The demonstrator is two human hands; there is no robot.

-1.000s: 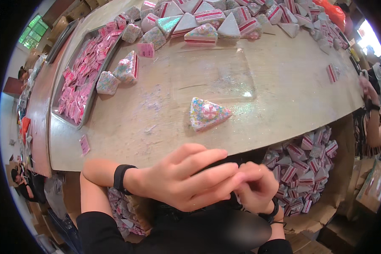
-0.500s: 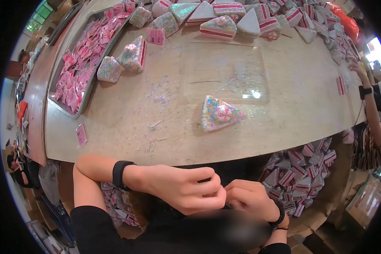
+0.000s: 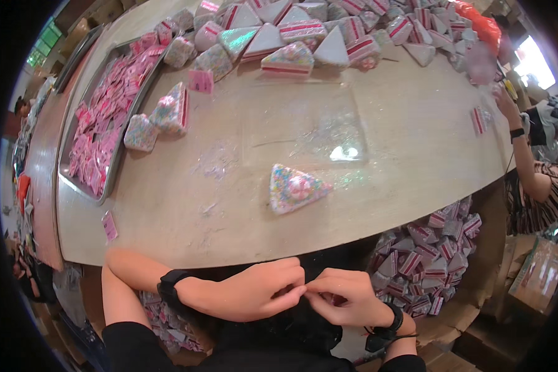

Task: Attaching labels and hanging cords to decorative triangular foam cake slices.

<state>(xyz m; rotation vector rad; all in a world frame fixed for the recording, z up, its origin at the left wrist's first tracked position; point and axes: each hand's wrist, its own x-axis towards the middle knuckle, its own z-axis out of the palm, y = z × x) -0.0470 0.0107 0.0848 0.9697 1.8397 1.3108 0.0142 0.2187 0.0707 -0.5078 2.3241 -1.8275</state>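
Over my lap, just in front of the table edge, my left hand (image 3: 254,290) and my right hand (image 3: 346,296) meet fingertip to fingertip. Both are closed in a pinch, and whatever is between the fingers is too small to make out. Beyond them on the table lies a toy cake slice (image 3: 291,193) covered in coloured sprinkles with a pink and white swirl on top. A small pink card (image 3: 110,226) lies near the left front edge. Two more sprinkled slices, one a triangular cake slice (image 3: 170,110) and one a blunt piece (image 3: 141,132), touch each other farther back.
A metal tray (image 3: 108,186) of pink packets stands at the left. Wrapped cake slices (image 3: 332,48) are heaped along the back. A carton (image 3: 471,273) full of slices sits below the table at the right, near another person's arm (image 3: 527,152).
My hands have shifted slightly, and my right hand's fingers have lifted and now pinch against the left fingertips. The view has tilted, so the table things appear lower and farther left.
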